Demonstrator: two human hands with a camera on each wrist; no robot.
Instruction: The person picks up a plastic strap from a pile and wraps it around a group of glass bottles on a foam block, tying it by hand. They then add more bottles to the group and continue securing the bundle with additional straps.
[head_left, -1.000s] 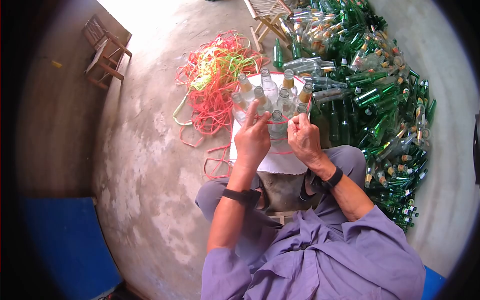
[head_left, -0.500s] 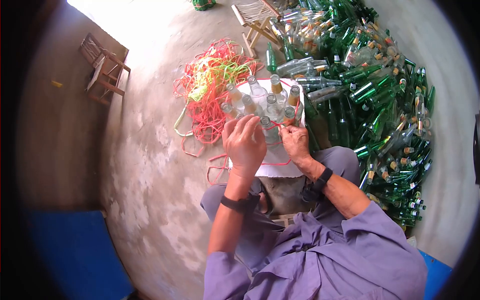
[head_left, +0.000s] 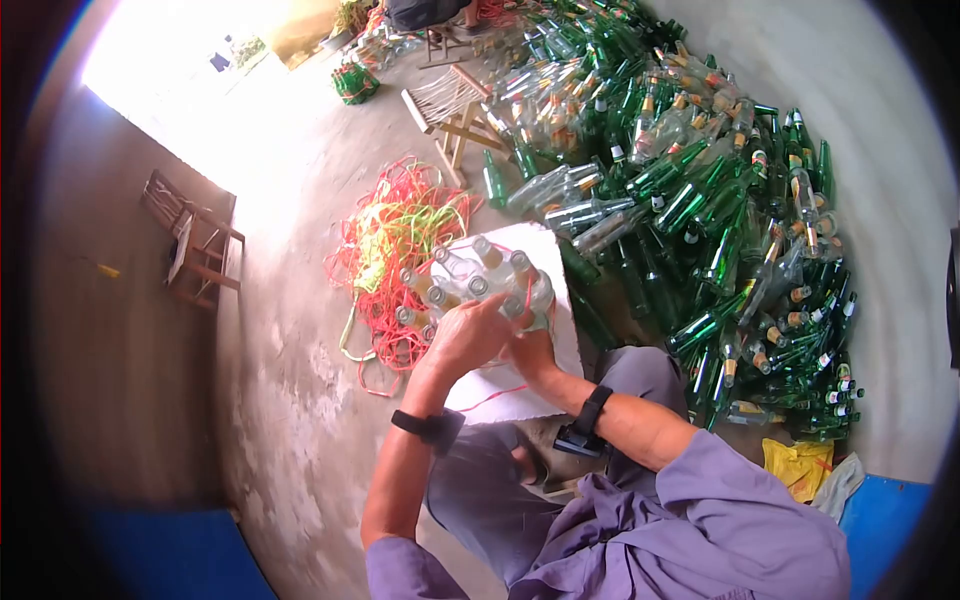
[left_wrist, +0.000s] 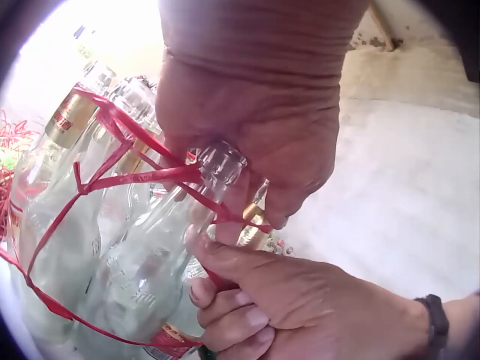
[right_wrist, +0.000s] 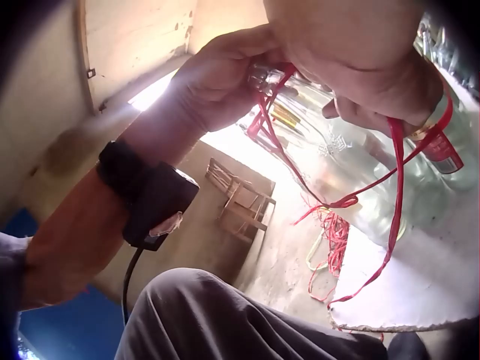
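Observation:
Clear glass bottles (head_left: 440, 297) stand grouped on a white board (head_left: 556, 375), with red strap (left_wrist: 135, 178) looped and knotted round them. My left hand (head_left: 468, 335) is at the mouth of a near bottle (left_wrist: 154, 255); its fingers curl beside the neck where the strap runs in, partly hidden. Below it, my right hand (left_wrist: 292, 300) pinches red strap by the same bottle's neck, thumb uppermost and fingers curled. The right wrist view shows a strap length (right_wrist: 397, 195) hanging below my right hand (right_wrist: 360, 60).
Tangled red and yellow-green strap (head_left: 385, 250) lies beyond the board on the left. A large heap of green and clear bottles (head_left: 690, 190) covers the floor at right. A folding stool (head_left: 455, 115) and a wooden chair (head_left: 195, 240) stand farther off. Someone sits at the top (head_left: 425, 12).
The head view has shifted, showing more of the far floor. My hands have come together at the near bottles; the left has moved from beside them to over a bottle's mouth.

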